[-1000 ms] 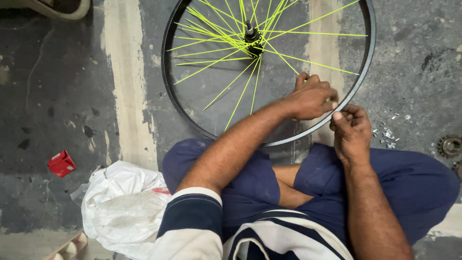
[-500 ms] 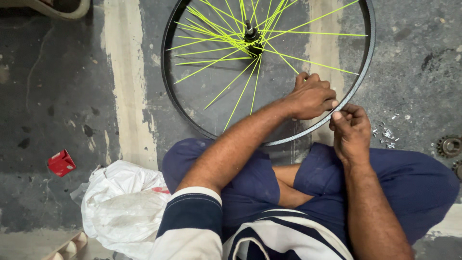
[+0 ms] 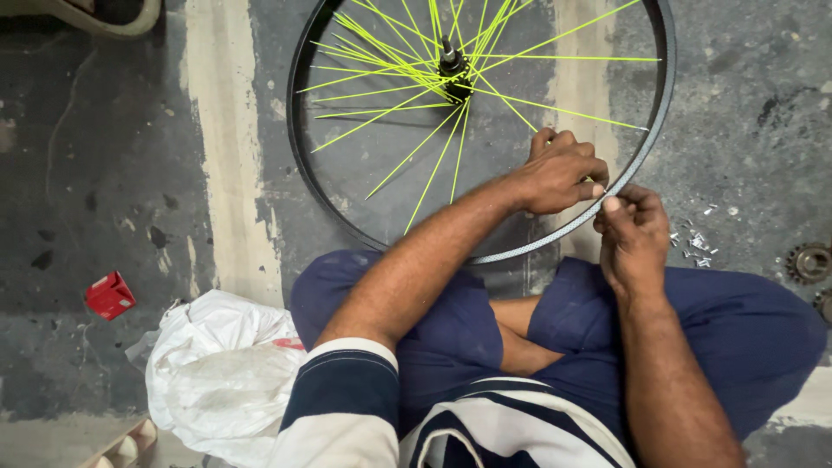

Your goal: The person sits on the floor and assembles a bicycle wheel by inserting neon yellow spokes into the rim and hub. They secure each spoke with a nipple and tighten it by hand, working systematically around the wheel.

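We look down on a bicycle wheel lying nearly flat on a rough grey concrete floor, its near arc resting against the crossed legs of the seated person. The rim is a thin dark hoop with a fine, pale-speckled outer edge, and the spokes are slim, glossy rods of bright yellow-green that fan out from a small dark metal hub with a stub of axle standing up from it. Several spokes end short of the rim.

The left hand reaches over the rim from inside the wheel, fingers curled and knuckles up, pressed against the rim's inner side at its lower right. The right hand sits just outside the same stretch of rim, thumb and forefinger pinched together on something too small for us to make out. The two hands meet fingertip to fingertip across the rim.

To the right of the right hand, a scatter of tiny silvery metal pieces lies on the floor, and beyond them a toothed, rusty-brown sprocket sits near the frame's edge. The floor is pitted and stained, crossed by a broad worn stripe of pale paint.

At lower left we see a crumpled white plastic bag, soft and creased, with a touch of red showing at its edge. Further left lies a small red cardboard box, squarish and slightly crushed.
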